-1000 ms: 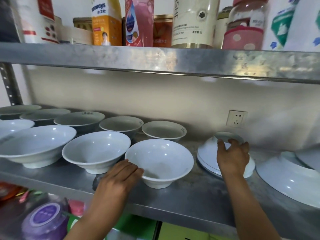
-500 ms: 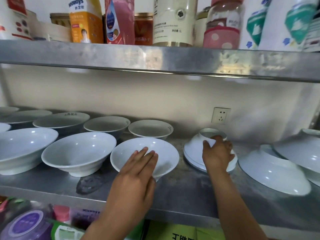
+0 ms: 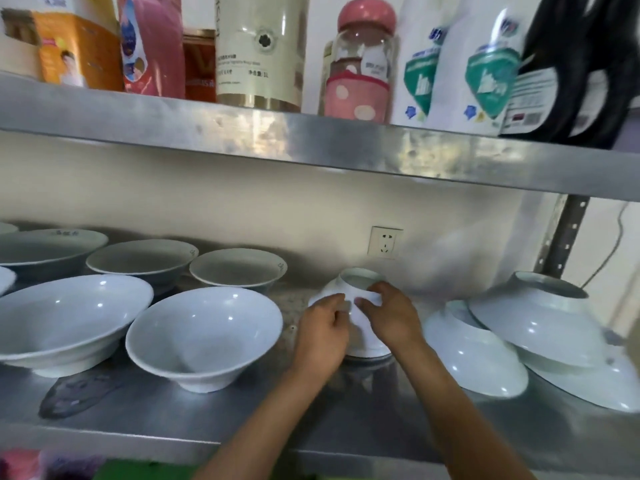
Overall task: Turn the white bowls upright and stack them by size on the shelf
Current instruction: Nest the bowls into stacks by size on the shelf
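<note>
Both hands clasp inverted small bowl [image 3: 360,299]: left hand [image 3: 323,336], right hand [image 3: 393,318]; flipping step; next: turn upright, set down beside upright bowl [image 3: 204,336].

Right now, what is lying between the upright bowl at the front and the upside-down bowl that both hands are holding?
In the head view, only bare metal shelf lies between the upright bowl and the upside-down bowl; the left hand reaches in there.

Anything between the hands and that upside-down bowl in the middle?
Nothing visible. Both the left hand and right hand already rest on the overturned bowl, one on each side. The neighbouring upright bowl sits apart to its left.
</note>
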Tool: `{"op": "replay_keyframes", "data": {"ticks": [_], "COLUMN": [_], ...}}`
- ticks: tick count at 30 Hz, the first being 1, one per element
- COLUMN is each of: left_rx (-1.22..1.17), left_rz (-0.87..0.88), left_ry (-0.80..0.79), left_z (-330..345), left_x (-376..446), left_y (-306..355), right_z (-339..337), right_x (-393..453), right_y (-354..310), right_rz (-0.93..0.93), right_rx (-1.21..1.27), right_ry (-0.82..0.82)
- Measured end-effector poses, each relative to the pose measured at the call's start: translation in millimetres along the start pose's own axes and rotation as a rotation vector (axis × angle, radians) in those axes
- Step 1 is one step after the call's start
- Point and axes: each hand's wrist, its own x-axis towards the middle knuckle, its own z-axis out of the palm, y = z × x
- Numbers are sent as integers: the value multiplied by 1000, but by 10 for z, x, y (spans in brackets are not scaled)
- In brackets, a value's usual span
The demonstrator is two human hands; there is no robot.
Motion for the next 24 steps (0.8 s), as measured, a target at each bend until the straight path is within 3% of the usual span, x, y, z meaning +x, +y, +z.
{"op": "replay_keyframes", "data": {"ticks": [3,7,13,19,24], "left_rx": [-37,146,490,493,225], "left_rz": [-212,-316,-203,-264,-251], "left_ry": [50,79,131,72,57], "left_z": [125,198,293,341,465], "left_x": [291,612,740,842,888], "left_y": [-179,-297,-459,-465,-698], "right_z": [7,-18,2,151,303], "right_x": [0,88,232,439,669], "right_y": [50,103,151,57,-4], "right_rz": [-34,-56,-61,-54,-60], "right_rx": [-2,-4,30,-18,-6], "right_ry": [-11,-25,-27,-42,-58]}}
